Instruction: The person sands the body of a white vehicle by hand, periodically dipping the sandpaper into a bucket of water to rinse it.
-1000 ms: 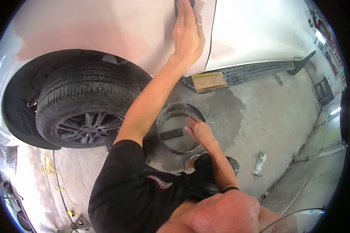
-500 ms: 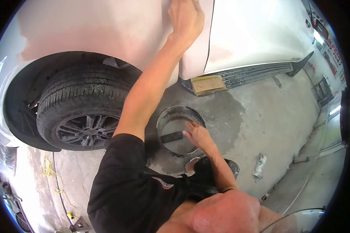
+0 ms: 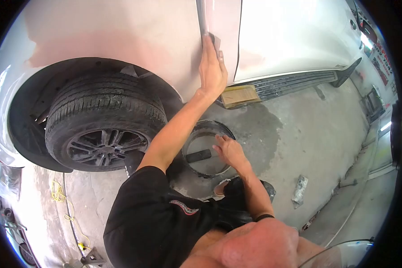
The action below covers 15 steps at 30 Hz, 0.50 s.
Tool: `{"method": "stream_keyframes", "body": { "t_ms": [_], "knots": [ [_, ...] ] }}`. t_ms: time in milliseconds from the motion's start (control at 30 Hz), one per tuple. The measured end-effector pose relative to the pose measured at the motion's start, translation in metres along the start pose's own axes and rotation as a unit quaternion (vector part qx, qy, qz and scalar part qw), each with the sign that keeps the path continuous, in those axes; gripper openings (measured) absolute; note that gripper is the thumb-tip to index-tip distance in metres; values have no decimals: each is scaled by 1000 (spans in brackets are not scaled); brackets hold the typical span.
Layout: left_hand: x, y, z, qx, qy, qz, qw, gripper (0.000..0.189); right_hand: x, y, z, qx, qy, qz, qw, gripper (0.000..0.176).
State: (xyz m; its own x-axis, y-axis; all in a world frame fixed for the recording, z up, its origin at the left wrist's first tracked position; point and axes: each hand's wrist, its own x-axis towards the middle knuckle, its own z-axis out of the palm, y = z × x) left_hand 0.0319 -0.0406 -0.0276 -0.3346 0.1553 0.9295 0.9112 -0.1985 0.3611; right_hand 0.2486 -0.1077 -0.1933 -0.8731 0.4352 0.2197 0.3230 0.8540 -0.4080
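Note:
My left hand (image 3: 213,71) lies lengthwise along the vertical panel edge beside the door gap, fingers together and pointing up. A small folded piece of sandpaper (image 3: 217,42) shows at its fingertips, pressed to the car body. The white car panel (image 3: 120,22) carries a dull pinkish patch above the wheel arch. Lower down, my right hand (image 3: 231,152) hangs over a round black tub (image 3: 229,129) of cloudy grey water, fingers loosely apart and holding nothing. Inside the tub, left of those fingertips, is a dark rectangular block (image 3: 198,156).
A tyre (image 3: 102,105) fills the wheel arch at left. On the ridged running board (image 3: 295,85) rests a flat tan piece (image 3: 241,95). Wet concrete surrounds the tub. A pale, smeared strip (image 3: 300,191) lies on the floor at right, a yellow cord (image 3: 58,194) at left.
My left hand has slid down the panel edge, bringing the sandpaper into sight. My right hand stays over the tub, shifted only slightly.

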Motion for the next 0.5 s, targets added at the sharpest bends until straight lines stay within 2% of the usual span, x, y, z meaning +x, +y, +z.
{"method": "stream_keyframes", "body": {
  "t_ms": [67, 167, 267, 333, 400, 500],
  "knots": [
    [9, 8, 1, -4, 21, -5, 1000, 55, 1, -2, -6, -3, 6, -6, 1000, 42],
    [104, 48, -29, -54, -125, -101, 985, 64, -6, -5, -6, 0, -3, -5, 1000, 41],
    [86, 39, -13, -12, -29, -24, 999, 45, -9, -3, -6, -8, -1, -3, 1000, 41],
    [28, 18, 2, 20, 62, 41, 997, 37, 2, -3, -10, -7, 3, 2, 1000, 41],
    [16, 9, 6, 16, 106, 79, 991, 39, 3, -2, -7, -11, 11, -8, 1000, 41],
    [99, 43, -27, -21, -108, -68, 992, 56, -9, -7, -7, 9, 10, -13, 1000, 42]
  ]
}}
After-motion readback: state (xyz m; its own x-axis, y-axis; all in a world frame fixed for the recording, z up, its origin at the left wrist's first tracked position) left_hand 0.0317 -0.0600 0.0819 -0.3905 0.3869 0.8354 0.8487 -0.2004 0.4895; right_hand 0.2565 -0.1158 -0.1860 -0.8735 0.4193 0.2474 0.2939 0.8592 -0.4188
